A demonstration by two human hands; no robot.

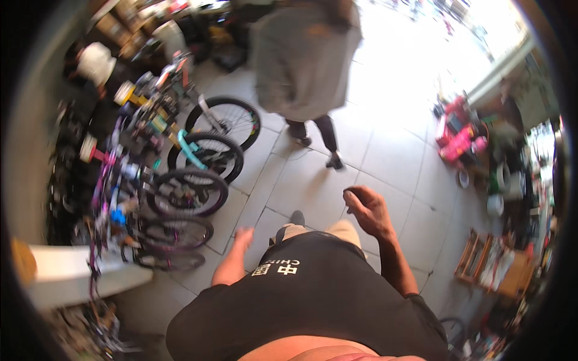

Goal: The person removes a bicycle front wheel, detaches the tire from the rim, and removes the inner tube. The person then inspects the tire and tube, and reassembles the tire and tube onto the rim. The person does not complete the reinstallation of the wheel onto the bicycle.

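I look down at my dark T-shirt and light trousers on a tiled floor (301,192). My right hand (364,204) is raised beside my body with its fingers curled; I cannot make out whether something small is inside them. My left hand (242,239) hangs low by my left side, smeared by motion. Nearest on the left stands a row of bicycles (180,194) with black tyres and purple and teal frames. Ahead, a person (328,141) in dark trousers walks, the upper body largely covered by something large and grey (301,66).
Boxes (111,27) and clutter line the back left. A bright doorway (445,36) opens at the far right. Pink and red items (457,135) stand by the right wall, near a wooden crate (494,262). A white curved ledge (78,268) lies at the left.
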